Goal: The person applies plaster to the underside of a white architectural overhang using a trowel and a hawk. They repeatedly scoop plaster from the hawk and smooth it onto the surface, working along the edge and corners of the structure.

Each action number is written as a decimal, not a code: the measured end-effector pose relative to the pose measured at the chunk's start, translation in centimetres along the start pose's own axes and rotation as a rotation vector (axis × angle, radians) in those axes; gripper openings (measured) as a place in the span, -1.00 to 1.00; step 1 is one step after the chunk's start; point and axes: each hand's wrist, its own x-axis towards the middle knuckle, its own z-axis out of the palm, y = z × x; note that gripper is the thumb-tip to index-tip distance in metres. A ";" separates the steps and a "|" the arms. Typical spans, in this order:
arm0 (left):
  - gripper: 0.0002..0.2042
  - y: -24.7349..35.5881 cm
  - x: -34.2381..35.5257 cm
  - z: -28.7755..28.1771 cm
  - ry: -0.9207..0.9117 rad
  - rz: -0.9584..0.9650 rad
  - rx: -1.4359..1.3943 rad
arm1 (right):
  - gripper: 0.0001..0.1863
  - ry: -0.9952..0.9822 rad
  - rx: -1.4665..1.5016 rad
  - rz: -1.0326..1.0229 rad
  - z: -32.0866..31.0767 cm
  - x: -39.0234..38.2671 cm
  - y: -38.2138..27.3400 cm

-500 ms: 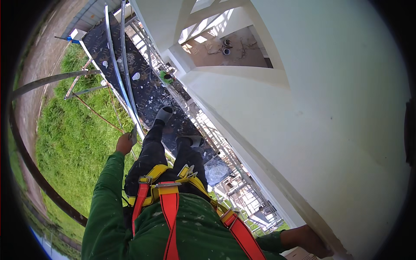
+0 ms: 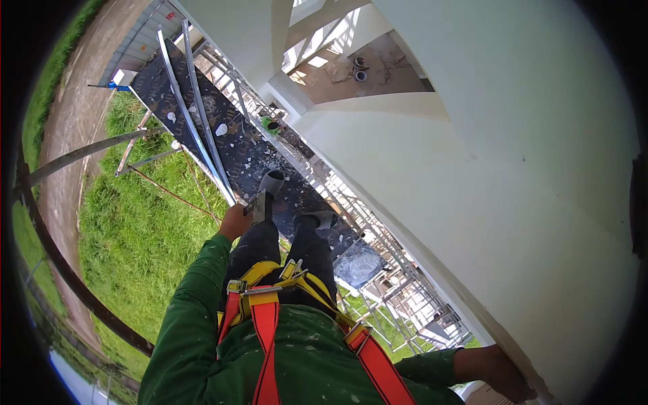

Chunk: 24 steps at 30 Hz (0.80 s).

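Note:
My left hand (image 2: 234,223) is closed on a scraper with a flat grey blade (image 2: 260,208), held out in front of my legs above the platform's edge. Its handle is mostly hidden in the fist. At the lower right, my right hand (image 2: 503,375) lies against the bottom edge of a pale plastered wall (image 2: 513,229). The fingers there are mostly out of sight, so their grip does not show. Below me runs a narrow dark platform (image 2: 233,145) strewn with white crumbs of plaster, and both my feet stand on it.
Two long metal channels (image 2: 191,111) lie along the platform's left side. Curved dark rails (image 2: 64,263) cross at the left above grass (image 2: 145,250). An opening (image 2: 378,64) in the wall shows a room with buckets. Scaffold tubes (image 2: 405,304) stand below, between platform and wall. A red and yellow harness (image 2: 265,324) crosses my body.
My left hand has moved right with the scraper, whose blade now overlaps my leg and foot in view. The view has shifted slightly. My right hand stays at the wall edge.

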 end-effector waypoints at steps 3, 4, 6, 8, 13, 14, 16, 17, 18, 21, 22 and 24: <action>-0.62 -4.6 -1.0 0.3 0.012 -0.064 0.029 | -0.33 0.008 -0.064 -0.055 -0.3 0.3 0.2; -0.63 -6.4 -1.2 0.2 0.009 -0.101 0.033 | -0.32 0.013 -0.096 -0.083 -0.4 0.5 0.3; -0.63 -10.2 -1.5 0.2 0.005 -0.178 0.035 | -0.32 0.019 -0.188 -0.163 -0.9 1.0 0.4; -0.65 -12.5 -1.7 -0.5 -0.012 -0.194 0.022 | -0.32 0.038 -0.392 -0.324 -1.6 1.8 0.8; -0.70 -13.9 -1.0 -1.2 0.098 -0.207 0.011 | -0.41 0.117 0.220 -0.072 2.4 -0.9 -1.7; -0.71 -14.1 -0.4 -1.1 0.131 -0.206 0.025 | -0.43 0.153 0.492 0.060 3.8 -1.8 -2.2; -0.69 -15.4 2.3 1.0 0.201 -0.196 -0.030 | -0.44 0.139 0.479 0.096 3.5 -2.3 -1.7; -0.69 -16.0 4.2 2.0 0.256 -0.170 -0.057 | -0.45 0.122 0.416 0.084 2.3 -2.3 -0.9; -0.71 -13.8 5.2 2.0 0.286 -0.156 -0.176 | -0.45 0.098 0.368 0.078 1.6 -2.6 0.1; -0.64 -9.3 9.4 4.2 0.323 -0.172 -0.207 | -0.47 0.037 0.294 0.064 0.3 -3.6 3.0; -0.62 -8.2 11.2 5.4 0.335 -0.139 -0.220 | -0.47 0.020 0.278 0.066 0.0 -4.4 4.0; -0.59 -6.1 14.5 8.5 0.334 -0.121 -0.258 | -0.48 -0.008 0.249 0.070 -0.4 -6.6 6.4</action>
